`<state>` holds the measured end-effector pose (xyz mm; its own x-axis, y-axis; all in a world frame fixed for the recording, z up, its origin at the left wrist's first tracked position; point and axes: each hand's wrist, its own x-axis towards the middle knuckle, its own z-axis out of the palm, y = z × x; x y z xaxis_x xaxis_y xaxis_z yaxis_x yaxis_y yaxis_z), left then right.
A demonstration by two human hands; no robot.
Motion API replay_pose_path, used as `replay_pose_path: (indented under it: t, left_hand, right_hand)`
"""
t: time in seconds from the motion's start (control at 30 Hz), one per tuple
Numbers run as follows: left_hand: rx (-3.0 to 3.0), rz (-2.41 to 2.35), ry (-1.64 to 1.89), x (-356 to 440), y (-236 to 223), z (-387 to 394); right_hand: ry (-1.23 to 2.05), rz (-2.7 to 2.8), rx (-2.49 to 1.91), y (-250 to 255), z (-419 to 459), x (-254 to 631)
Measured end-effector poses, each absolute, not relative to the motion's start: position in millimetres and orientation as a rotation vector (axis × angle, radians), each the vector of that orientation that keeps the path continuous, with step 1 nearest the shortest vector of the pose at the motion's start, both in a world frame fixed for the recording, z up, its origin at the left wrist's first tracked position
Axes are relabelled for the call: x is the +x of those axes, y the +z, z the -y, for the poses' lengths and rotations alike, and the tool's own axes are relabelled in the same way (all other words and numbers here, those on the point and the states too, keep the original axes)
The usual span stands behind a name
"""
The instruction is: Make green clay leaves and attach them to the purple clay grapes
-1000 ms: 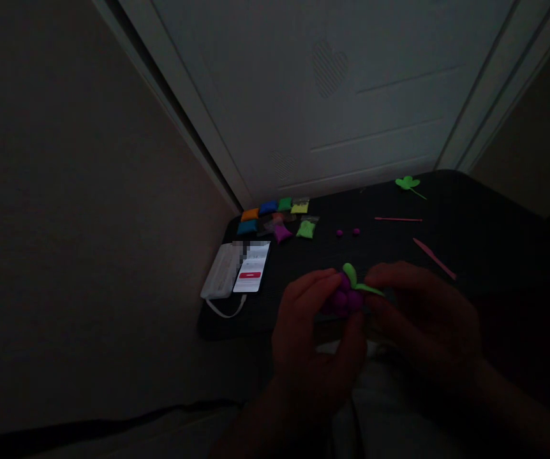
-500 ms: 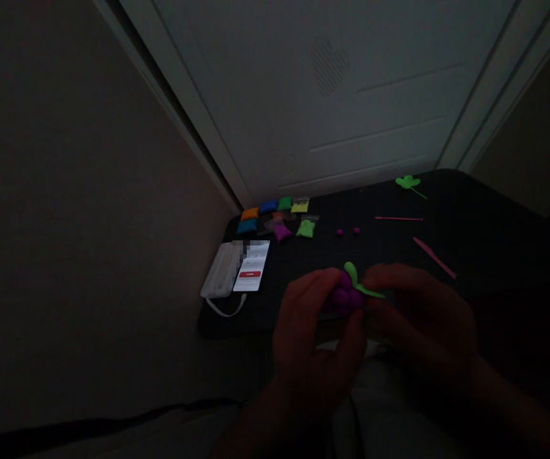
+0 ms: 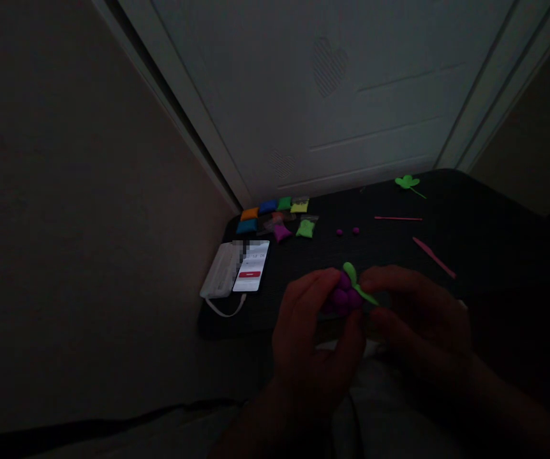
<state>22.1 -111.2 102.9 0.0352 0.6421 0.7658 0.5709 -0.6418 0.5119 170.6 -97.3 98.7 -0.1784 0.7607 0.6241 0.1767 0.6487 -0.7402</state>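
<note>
A bunch of purple clay grapes (image 3: 345, 298) with two bright green clay leaves (image 3: 350, 272) is held above the table's near edge. My left hand (image 3: 311, 331) is closed around its left side, the fingertips on top and the thumb below. At its right, my right hand (image 3: 413, 315) has its thumb and index finger parted around the lower green leaf. The index fingertip rests near the leaf's base, and the thumb lies just under its tip. My left fingers hide part of the grapes.
On the dark table (image 3: 323, 255) lie two small purple balls (image 3: 356, 231), a thin pink tool (image 3: 398, 218), a pink clay knife (image 3: 434, 257) and a green clay clover (image 3: 407, 183). Several coloured clay packets (image 3: 281, 231) lie at left, near a lit phone (image 3: 252, 268) and a clear case (image 3: 218, 271).
My right thumb has moved down, away from the index finger. The lower leaf now points more downward, and the grapes have shifted slightly left.
</note>
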Motion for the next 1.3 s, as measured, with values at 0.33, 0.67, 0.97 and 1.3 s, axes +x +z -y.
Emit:
replay_pose_path:
  t: [0.33, 0.67, 0.97, 1.3]
  left_hand:
    - [2.080, -1.407, 1.883, 25.4, 88.8, 101.8]
    - [1.854, -1.388, 1.764, 28.8, 77.0, 94.3]
    - [1.887, -1.377, 1.767, 28.9, 79.6, 93.9]
    - [1.875, -1.364, 1.766, 28.1, 77.2, 94.5]
  right_hand:
    - [0.995, 1.479, -0.723, 82.8, 83.9, 164.4]
    - [1.527, 1.146, -0.587, 76.9, 73.3, 147.8]
    - [1.292, 1.238, -0.686, 76.5, 73.6, 153.9]
    - [1.108, 1.338, -0.716, 72.0, 73.3, 158.2]
